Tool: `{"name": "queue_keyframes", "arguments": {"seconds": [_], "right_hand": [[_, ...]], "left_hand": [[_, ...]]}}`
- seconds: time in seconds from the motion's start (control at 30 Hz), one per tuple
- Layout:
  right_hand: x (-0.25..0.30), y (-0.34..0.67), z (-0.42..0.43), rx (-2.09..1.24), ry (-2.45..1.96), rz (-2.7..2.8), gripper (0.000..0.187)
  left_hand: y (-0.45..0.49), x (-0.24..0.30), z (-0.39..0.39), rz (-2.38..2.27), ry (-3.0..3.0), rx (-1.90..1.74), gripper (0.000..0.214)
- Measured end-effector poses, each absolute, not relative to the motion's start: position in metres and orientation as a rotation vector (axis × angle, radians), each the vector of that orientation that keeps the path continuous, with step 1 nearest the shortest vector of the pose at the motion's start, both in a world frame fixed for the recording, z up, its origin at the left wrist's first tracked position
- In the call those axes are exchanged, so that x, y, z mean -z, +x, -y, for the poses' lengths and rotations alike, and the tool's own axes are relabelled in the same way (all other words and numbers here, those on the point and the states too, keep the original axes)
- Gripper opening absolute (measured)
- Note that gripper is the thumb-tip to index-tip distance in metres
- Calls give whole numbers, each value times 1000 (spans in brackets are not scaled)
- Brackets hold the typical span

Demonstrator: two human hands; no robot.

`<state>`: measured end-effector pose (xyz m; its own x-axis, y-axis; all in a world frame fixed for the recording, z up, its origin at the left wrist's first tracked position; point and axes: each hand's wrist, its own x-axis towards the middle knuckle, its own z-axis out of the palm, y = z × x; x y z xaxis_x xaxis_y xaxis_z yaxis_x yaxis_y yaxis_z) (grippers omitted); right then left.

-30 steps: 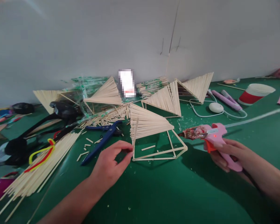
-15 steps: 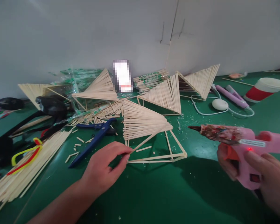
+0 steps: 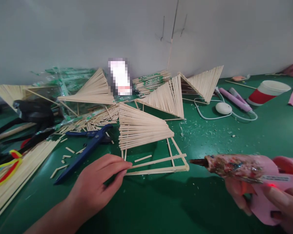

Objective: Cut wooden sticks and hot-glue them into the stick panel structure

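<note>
Between its thumb and fingers, my left hand (image 3: 100, 182) pinches one end of a thin wooden stick (image 3: 158, 160). The stick's far end lies across the right side of a wooden stick frame (image 3: 146, 125), whose upper part is covered by a fan of sticks laid side by side. My right hand (image 3: 280, 198) is wrapped round the handle of a pink hot glue gun (image 3: 249, 169). A red light glows on its body, and the glue-smeared nozzle points left, close to the frame's right corner. Some of my right fingers are hidden behind the gun.
Blue cutters (image 3: 85, 152) lie left of the frame among short stick offcuts. Long loose sticks (image 3: 26, 175) spread at the left. Several fan-shaped stick pieces (image 3: 166, 100), a lit phone (image 3: 120, 76) and bagged sticks (image 3: 151, 81) line the wall. A red-and-white cup (image 3: 268, 92) stands at the right.
The stick in my left hand has swung from the fan's lower edge down across the frame's right side. The glue gun has come lower and nearer the frame. The view has shifted right.
</note>
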<state>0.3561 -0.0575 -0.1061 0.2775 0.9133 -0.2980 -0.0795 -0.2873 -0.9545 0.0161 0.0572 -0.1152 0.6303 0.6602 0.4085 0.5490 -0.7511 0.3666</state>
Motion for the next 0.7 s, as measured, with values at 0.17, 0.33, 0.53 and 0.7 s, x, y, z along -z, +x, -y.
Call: {"name": "queue_keyframes", "arguments": {"seconds": [0.17,0.33,0.53,0.7], "right_hand": [[108,354,56,-1190,-1474,817,39],[107,353,56,-1212,-1474,833,39],[108,360,57,-1287,-1460,866,38],[112,371,53,-1315,-1415,1049,40]], "left_hand": [[16,115,-59,-971,2666,-761,22],[19,111,-59,-968,2694,-745,20],[20,109,-58,-981,2691,-742,20],[21,108,-56,-962,2704,-742,20]]}}
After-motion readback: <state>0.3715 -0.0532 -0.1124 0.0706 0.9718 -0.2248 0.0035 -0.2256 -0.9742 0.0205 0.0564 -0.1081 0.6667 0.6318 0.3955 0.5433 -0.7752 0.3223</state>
